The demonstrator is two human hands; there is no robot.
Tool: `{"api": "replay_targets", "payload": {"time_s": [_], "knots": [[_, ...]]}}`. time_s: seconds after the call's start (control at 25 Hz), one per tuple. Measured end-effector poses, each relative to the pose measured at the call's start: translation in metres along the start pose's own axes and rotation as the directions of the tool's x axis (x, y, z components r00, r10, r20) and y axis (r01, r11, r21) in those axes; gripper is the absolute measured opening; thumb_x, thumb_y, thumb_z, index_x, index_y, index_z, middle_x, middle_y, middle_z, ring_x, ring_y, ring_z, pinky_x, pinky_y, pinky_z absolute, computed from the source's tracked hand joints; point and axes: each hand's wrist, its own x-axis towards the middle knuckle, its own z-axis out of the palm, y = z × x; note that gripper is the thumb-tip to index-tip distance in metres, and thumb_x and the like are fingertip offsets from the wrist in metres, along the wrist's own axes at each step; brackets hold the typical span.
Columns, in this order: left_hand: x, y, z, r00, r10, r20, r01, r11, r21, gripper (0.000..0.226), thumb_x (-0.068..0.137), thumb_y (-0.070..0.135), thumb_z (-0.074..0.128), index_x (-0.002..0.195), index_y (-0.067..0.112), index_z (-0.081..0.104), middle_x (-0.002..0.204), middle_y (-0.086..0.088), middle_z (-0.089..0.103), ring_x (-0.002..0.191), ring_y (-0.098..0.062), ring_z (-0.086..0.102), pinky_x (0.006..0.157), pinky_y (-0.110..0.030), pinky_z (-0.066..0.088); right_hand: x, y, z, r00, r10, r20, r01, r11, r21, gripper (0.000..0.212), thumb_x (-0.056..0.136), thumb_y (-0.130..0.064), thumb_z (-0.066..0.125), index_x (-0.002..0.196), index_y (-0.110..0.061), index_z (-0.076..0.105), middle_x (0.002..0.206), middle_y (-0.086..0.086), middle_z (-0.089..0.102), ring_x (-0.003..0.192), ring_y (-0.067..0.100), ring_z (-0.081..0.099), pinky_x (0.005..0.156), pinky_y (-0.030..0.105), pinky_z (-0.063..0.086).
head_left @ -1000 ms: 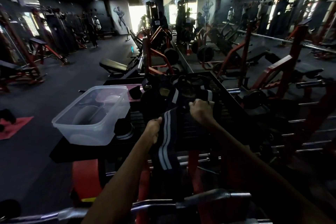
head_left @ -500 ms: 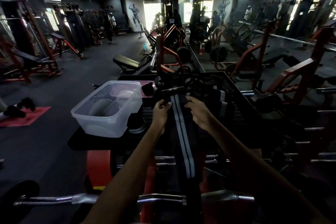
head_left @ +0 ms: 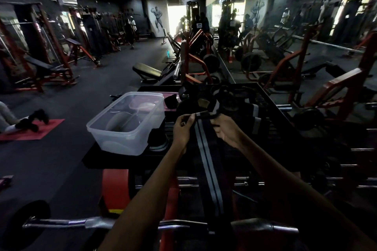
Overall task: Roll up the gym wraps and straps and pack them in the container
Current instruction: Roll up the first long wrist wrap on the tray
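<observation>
A long black gym wrap [head_left: 208, 167] with pale grey stripes hangs down from both my hands toward me, over the rack edge. My left hand [head_left: 182, 130] pinches its top left corner, and my right hand [head_left: 225, 130] grips the top right corner. The wrap's top end looks folded over between my fingers. A clear plastic container [head_left: 126, 122] stands to the left on the black rack top [head_left: 273, 104]. More dark wraps and straps [head_left: 240, 108] lie heaped behind my hands, some with pale stripes.
A pink lid [head_left: 146, 104] lies behind the container. A barbell bar [head_left: 61, 224] crosses the near bottom. Red and black machines fill the right side in front of a mirror wall. A person's legs rest on a red mat [head_left: 34, 130] at the left.
The wrap was bunched on the heap a second ago. Both hands have lifted its end and pulled it straight, and it now hangs flat with the top edge folding over.
</observation>
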Motion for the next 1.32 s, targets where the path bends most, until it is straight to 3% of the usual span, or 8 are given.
{"api": "replay_targets", "payload": {"time_s": [0.12,0.28,0.44,0.6,0.8,1.04,1.24,1.32], "knots": [[0.003,-0.009,-0.006,1.000,0.020,0.017,-0.021,0.998,0.056,0.017,0.088,0.011,0.061,0.104,0.014,0.056,0.098,0.000,0.058,0.099,-0.019,0.055,0.092,-0.038,0.048,-0.004,-0.008,-0.001,1.000,0.009,0.024,-0.010,0.998,0.063,0.035,0.096,-0.043,0.043,0.120,-0.022,0.057,0.114,0.010,0.058,0.083,0.019,0.054,0.072,0.026,0.042],[0.005,-0.016,-0.010,0.995,0.076,0.060,-0.081,0.993,0.089,0.025,0.091,0.005,0.056,0.116,0.008,0.054,0.109,-0.002,0.054,0.100,-0.013,0.053,0.087,-0.023,0.046,0.005,0.000,0.006,0.984,-0.169,0.061,0.180,0.927,-0.329,0.030,0.090,-0.016,0.061,0.119,-0.008,0.060,0.097,0.000,0.062,0.085,0.006,0.056,0.062,0.008,0.042],[0.009,-0.029,-0.018,0.990,0.132,0.055,-0.138,0.982,0.131,0.022,0.093,0.006,0.053,0.115,0.004,0.054,0.110,-0.003,0.055,0.103,-0.013,0.052,0.082,-0.011,0.045,0.018,0.013,0.007,0.969,-0.241,0.062,0.248,0.916,-0.315,0.023,0.085,0.000,0.063,0.107,-0.004,0.064,0.106,0.004,0.062,0.106,0.015,0.056,0.090,0.021,0.045],[0.007,-0.034,-0.021,0.985,0.166,0.055,-0.172,0.976,0.135,0.023,0.086,-0.006,0.058,0.107,0.005,0.057,0.105,-0.005,0.058,0.094,-0.005,0.056,0.084,-0.014,0.046,0.021,0.021,0.009,0.974,-0.186,0.128,0.214,0.939,-0.270,0.020,0.088,-0.010,0.063,0.108,-0.006,0.064,0.104,0.001,0.063,0.102,0.010,0.057,0.094,0.022,0.044],[0.012,-0.038,-0.022,0.997,0.052,0.061,-0.057,0.995,0.085,0.023,0.094,0.019,0.053,0.114,0.008,0.060,0.118,-0.005,0.060,0.114,-0.020,0.055,0.100,-0.032,0.044,0.027,0.019,0.010,0.966,-0.235,0.105,0.257,0.912,-0.320,0.019,0.089,-0.001,0.058,0.108,-0.002,0.061,0.098,-0.005,0.059,0.102,0.012,0.054,0.097,0.029,0.042],[0.011,-0.038,-0.022,0.987,0.122,0.105,-0.140,0.975,0.174,0.032,0.091,-0.001,0.052,0.123,0.003,0.055,0.124,-0.008,0.056,0.116,-0.016,0.051,0.095,-0.021,0.043,0.028,0.013,0.007,0.982,-0.160,0.100,0.186,0.914,-0.359,0.021,0.093,-0.015,0.056,0.108,-0.003,0.065,0.096,-0.003,0.062,0.089,0.004,0.056,0.071,0.005,0.044],[0.012,-0.039,-0.018,0.994,0.006,0.111,-0.023,0.988,0.155,0.033,0.097,0.013,0.047,0.128,0.004,0.049,0.117,-0.003,0.055,0.103,-0.008,0.053,0.077,-0.005,0.045,0.030,0.020,0.017,0.972,-0.236,0.009,0.214,0.862,-0.459,0.019,0.093,-0.009,0.054,0.107,0.000,0.063,0.101,0.004,0.060,0.097,0.014,0.054,0.072,0.008,0.043],[0.013,-0.041,-0.019,0.994,0.010,0.108,-0.030,0.982,0.186,0.035,0.097,0.010,0.045,0.131,0.002,0.046,0.121,-0.006,0.053,0.111,-0.012,0.049,0.087,-0.014,0.042,0.027,0.023,0.025,0.980,-0.199,-0.024,0.162,0.859,-0.486,0.026,0.100,-0.016,0.041,0.118,-0.004,0.056,0.105,0.003,0.054,0.097,0.013,0.049,0.068,0.008,0.039]]}}
